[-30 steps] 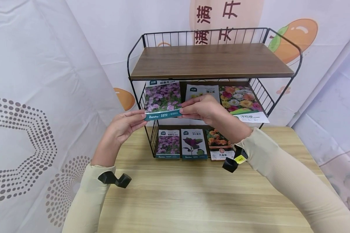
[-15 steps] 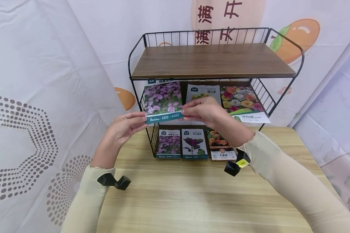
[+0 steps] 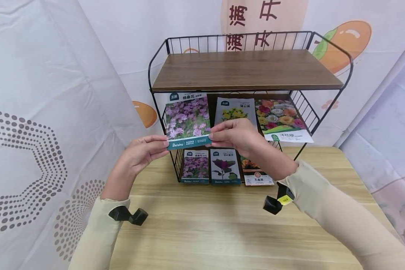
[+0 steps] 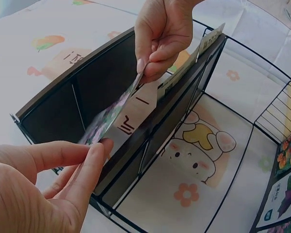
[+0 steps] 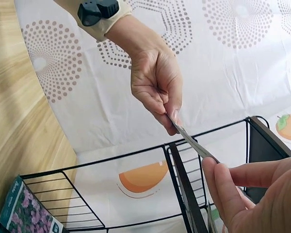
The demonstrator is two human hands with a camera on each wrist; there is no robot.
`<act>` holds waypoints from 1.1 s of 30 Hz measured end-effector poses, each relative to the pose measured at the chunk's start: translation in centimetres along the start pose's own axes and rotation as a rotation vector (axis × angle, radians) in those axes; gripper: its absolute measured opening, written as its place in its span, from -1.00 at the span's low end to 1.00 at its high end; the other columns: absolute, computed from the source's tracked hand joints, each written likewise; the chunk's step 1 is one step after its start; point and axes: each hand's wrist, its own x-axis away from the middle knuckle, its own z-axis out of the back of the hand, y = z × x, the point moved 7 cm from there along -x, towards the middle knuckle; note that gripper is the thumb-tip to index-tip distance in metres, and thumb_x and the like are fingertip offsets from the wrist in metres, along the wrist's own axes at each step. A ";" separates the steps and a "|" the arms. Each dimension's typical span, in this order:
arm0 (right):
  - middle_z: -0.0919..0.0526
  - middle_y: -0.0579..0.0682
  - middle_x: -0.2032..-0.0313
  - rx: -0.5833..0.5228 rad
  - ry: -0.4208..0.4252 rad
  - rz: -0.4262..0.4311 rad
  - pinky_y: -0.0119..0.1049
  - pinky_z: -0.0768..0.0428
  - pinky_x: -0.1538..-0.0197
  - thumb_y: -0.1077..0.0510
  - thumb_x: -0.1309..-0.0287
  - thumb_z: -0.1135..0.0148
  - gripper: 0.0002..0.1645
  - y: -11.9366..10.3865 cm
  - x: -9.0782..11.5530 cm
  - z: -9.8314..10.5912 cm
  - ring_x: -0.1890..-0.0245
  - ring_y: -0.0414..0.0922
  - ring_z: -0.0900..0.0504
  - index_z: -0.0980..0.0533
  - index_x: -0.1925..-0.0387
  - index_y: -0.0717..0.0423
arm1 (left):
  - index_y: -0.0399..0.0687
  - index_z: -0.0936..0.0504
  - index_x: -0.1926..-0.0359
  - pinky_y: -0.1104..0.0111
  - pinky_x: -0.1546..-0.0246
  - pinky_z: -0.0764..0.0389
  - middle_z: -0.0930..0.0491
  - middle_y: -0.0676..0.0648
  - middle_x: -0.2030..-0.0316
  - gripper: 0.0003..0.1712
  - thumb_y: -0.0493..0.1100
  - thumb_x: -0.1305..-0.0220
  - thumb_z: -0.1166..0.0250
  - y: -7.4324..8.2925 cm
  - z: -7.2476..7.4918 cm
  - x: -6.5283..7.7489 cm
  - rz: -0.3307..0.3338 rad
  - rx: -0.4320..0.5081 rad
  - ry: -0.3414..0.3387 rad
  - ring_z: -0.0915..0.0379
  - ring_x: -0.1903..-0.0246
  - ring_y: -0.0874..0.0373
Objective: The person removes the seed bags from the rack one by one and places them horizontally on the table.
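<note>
A seed packet (image 3: 188, 118) with purple flowers and a teal bottom band is held at the left end of the middle shelf. My left hand (image 3: 143, 153) pinches its lower left corner between thumb and fingers. At the lower right corner my right hand (image 3: 237, 135) pinches it the same way. In the left wrist view the packet (image 4: 111, 112) is seen nearly edge-on, above the shelf board. Its upper edge reaches under the top shelf board in the head view. Right of it lies a packet with yellow flowers (image 3: 235, 113), partly hidden by my right hand.
The black wire rack (image 3: 152, 99) has a brown top board (image 3: 246, 69). A packet of multicoloured flowers (image 3: 281, 116) lies on the middle shelf's right. Below are packets of purple flowers (image 3: 195, 167), a purple-leaved plant (image 3: 224, 167) and orange flowers (image 3: 256, 174). The wooden table (image 3: 222, 232) extends in front.
Both hands have drawn the held packet slightly down and toward me. Its printed title, partly covered by the top board half a second ago, shows more fully now.
</note>
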 end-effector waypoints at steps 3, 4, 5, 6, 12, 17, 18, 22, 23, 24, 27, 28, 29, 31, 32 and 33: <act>-0.60 0.14 -0.10 0.021 0.003 0.012 -0.23 -0.78 -0.08 0.37 -0.32 -0.27 -0.71 0.4 0.4 -0.3 0.31 -0.19 -0.81 -0.58 -0.05 0.40 | 0.00 -0.76 0.38 0.47 0.12 -0.79 -0.72 0.02 0.33 -0.58 -0.52 -0.40 -0.12 -0.4 0.2 0.3 0.000 -0.008 -0.015 -0.73 0.33 0.25; -0.59 0.15 -0.14 0.036 0.005 0.014 -0.23 -0.78 -0.08 0.36 -0.32 -0.28 -0.71 0.6 0.6 -0.4 0.29 -0.19 -0.80 -0.58 -0.04 0.39 | -0.01 -0.76 0.37 0.47 0.12 -0.79 -0.71 0.02 0.34 -0.58 -0.53 -0.39 -0.12 -0.6 0.3 0.3 0.001 -0.006 -0.020 -0.73 0.33 0.25; -0.58 0.16 -0.16 0.050 0.006 0.018 -0.22 -0.78 -0.08 0.35 -0.32 -0.28 -0.71 0.7 0.7 -0.5 0.29 -0.19 -0.80 -0.58 -0.04 0.39 | -0.02 -0.76 0.37 0.46 0.12 -0.80 -0.71 0.01 0.34 -0.59 -0.53 -0.39 -0.12 -0.8 0.4 0.4 -0.001 -0.006 -0.022 -0.73 0.33 0.24; -0.59 0.16 -0.17 0.063 0.008 0.020 -0.22 -0.78 -0.08 0.33 -0.32 -0.29 -0.71 0.9 0.8 -0.6 0.28 -0.19 -0.80 -0.59 -0.03 0.38 | -0.02 -0.75 0.37 0.46 0.12 -0.80 -0.70 0.01 0.35 -0.59 -0.54 -0.38 -0.13 -1.0 0.5 0.4 -0.004 -0.009 -0.025 -0.73 0.34 0.24; -0.70 0.22 -0.09 0.100 0.001 0.038 -0.21 -0.80 -0.05 0.28 -0.30 -0.33 -0.71 2.4 1.6 -1.1 0.26 -0.17 -0.81 -0.62 -0.01 0.34 | -0.01 -0.75 0.35 0.46 0.12 -0.80 -0.69 0.01 0.34 -0.55 -0.56 -0.39 -0.07 -2.6 1.2 0.6 -0.009 0.008 -0.071 -0.73 0.34 0.24; -0.77 0.21 0.08 0.075 -0.012 0.075 -0.27 -0.82 0.05 0.32 -0.28 -0.34 -0.74 3.8 1.9 -1.7 0.27 -0.14 -0.81 -0.62 0.04 0.39 | 0.01 -0.76 0.33 0.46 0.13 -0.80 -0.71 0.03 0.34 -0.55 -0.55 -0.40 -0.08 -4.1 2.0 0.9 0.003 0.009 -0.087 -0.73 0.34 0.24; -0.78 0.19 0.13 0.071 -0.009 0.077 -0.27 -0.83 0.06 0.32 -0.28 -0.34 -0.75 4.2 1.9 -1.8 0.28 -0.14 -0.80 -0.62 0.05 0.39 | 0.01 -0.76 0.33 0.46 0.13 -0.80 -0.72 0.03 0.35 -0.56 -0.54 -0.40 -0.09 -4.4 2.2 0.9 0.005 0.007 -0.086 -0.74 0.34 0.24; -0.80 0.09 0.26 0.041 0.010 0.083 -0.27 -0.83 0.10 0.35 -0.26 -0.34 -0.79 5.6 1.9 -1.9 0.33 -0.16 -0.80 -0.62 0.09 0.39 | 0.03 -0.77 0.31 0.44 0.11 -0.80 -0.72 0.05 0.34 -0.59 -0.52 -0.39 -0.14 -5.4 2.5 1.0 0.002 -0.017 -0.081 -0.74 0.33 0.25; -0.81 0.08 0.28 0.030 0.015 0.086 -0.28 -0.83 0.10 0.35 -0.26 -0.34 -0.79 6.0 1.8 -1.9 0.34 -0.16 -0.79 -0.62 0.10 0.40 | 0.04 -0.77 0.31 0.44 0.10 -0.80 -0.71 0.05 0.33 -0.59 -0.52 -0.39 -0.15 -5.6 2.6 1.0 0.001 -0.025 -0.082 -0.74 0.32 0.25; -0.80 0.06 0.31 0.018 0.019 0.085 -0.27 -0.84 0.11 0.36 -0.26 -0.33 -0.80 6.3 1.8 -1.9 0.35 -0.18 -0.79 -0.62 0.10 0.41 | 0.04 -0.77 0.31 0.44 0.09 -0.80 -0.71 0.05 0.33 -0.60 -0.51 -0.39 -0.15 -5.8 2.6 1.0 -0.001 -0.030 -0.084 -0.74 0.32 0.25; -0.80 0.04 0.33 -0.012 0.020 0.092 -0.28 -0.84 0.12 0.39 -0.26 -0.32 -0.80 7.2 1.8 -2.0 0.36 -0.19 -0.79 -0.61 0.10 0.43 | 0.04 -0.78 0.31 0.42 0.08 -0.80 -0.70 0.05 0.32 -0.59 -0.52 -0.38 -0.16 -6.3 2.8 1.0 -0.008 -0.045 -0.089 -0.74 0.31 0.25; -0.80 0.04 0.33 -0.014 0.020 0.095 -0.28 -0.84 0.12 0.39 -0.26 -0.32 -0.80 7.5 1.8 -2.1 0.35 -0.18 -0.79 -0.61 0.10 0.43 | 0.05 -0.78 0.31 0.41 0.07 -0.80 -0.70 0.05 0.32 -0.59 -0.52 -0.38 -0.16 -6.5 2.9 1.0 -0.010 -0.050 -0.089 -0.74 0.31 0.25; -0.80 0.05 0.33 -0.015 0.020 0.100 -0.28 -0.84 0.12 0.39 -0.26 -0.32 -0.81 7.8 1.8 -2.1 0.34 -0.17 -0.79 -0.61 0.10 0.43 | 0.05 -0.78 0.32 0.41 0.07 -0.80 -0.70 0.06 0.31 -0.59 -0.51 -0.38 -0.16 -6.7 3.0 1.0 -0.010 -0.054 -0.091 -0.74 0.31 0.25; -0.80 0.07 0.31 -0.009 0.022 0.113 -0.27 -0.84 0.11 0.40 -0.26 -0.31 -0.81 8.3 1.8 -2.2 0.32 -0.15 -0.80 -0.61 0.10 0.43 | 0.05 -0.78 0.32 0.40 0.05 -0.80 -0.71 0.06 0.31 -0.59 -0.52 -0.38 -0.17 -7.2 3.3 0.9 -0.007 -0.057 -0.090 -0.74 0.31 0.25; -0.80 0.09 0.31 -0.002 0.023 0.121 -0.26 -0.84 0.11 0.39 -0.27 -0.31 -0.81 8.5 1.7 -2.3 0.31 -0.13 -0.80 -0.62 0.11 0.42 | 0.05 -0.78 0.31 0.39 0.04 -0.79 -0.71 0.06 0.31 -0.59 -0.52 -0.38 -0.17 -7.5 3.4 0.9 -0.002 -0.054 -0.090 -0.74 0.31 0.25; -0.80 0.11 0.30 0.004 0.025 0.130 -0.25 -0.84 0.10 0.40 -0.26 -0.31 -0.81 8.7 1.7 -2.4 0.31 -0.12 -0.80 -0.62 0.11 0.43 | 0.05 -0.78 0.31 0.38 0.03 -0.79 -0.71 0.06 0.31 -0.59 -0.52 -0.38 -0.17 -7.8 3.5 0.9 0.002 -0.050 -0.089 -0.74 0.30 0.25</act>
